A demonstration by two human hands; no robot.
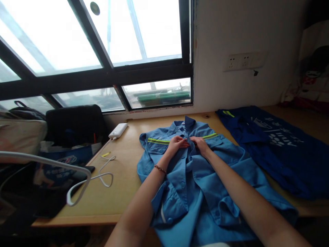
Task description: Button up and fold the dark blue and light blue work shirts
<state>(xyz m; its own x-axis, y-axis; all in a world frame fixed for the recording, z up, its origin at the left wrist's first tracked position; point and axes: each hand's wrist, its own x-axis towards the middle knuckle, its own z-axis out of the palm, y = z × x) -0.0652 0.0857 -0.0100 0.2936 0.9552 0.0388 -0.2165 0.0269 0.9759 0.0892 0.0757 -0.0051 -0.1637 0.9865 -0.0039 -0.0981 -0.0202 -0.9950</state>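
I see the widest bare stretch of desk (123, 175) left of the light blue jacket (176, 175), where a hand could slide in low, except that a white cable (112, 179) loops over it and a white device (118, 130) sits farther back. To the right, a dark blue jacket (285, 154) leaves just a narrow strip of wood between the garments, and the window (154, 68) and wall (246, 89) close the far side. Between the two forearms, a gap runs up to the left grip (177, 144) and right grip (199, 144).
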